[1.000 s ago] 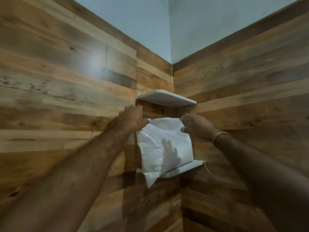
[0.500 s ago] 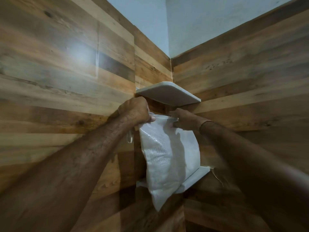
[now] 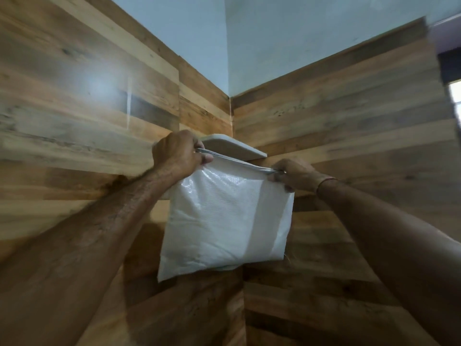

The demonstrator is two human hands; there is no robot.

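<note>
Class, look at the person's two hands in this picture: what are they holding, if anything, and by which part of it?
Both hands hold one white woven bag by its top edge: the left hand grips the top left corner, the right hand pinches the top right corner.

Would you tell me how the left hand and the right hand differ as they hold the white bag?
The left hand sits higher, beside the white corner shelf; the right hand sits lower, to its right. The right wrist wears a thin band; the left wrist is bare. Both grip the top edge of the white bag, one at each corner.
</note>
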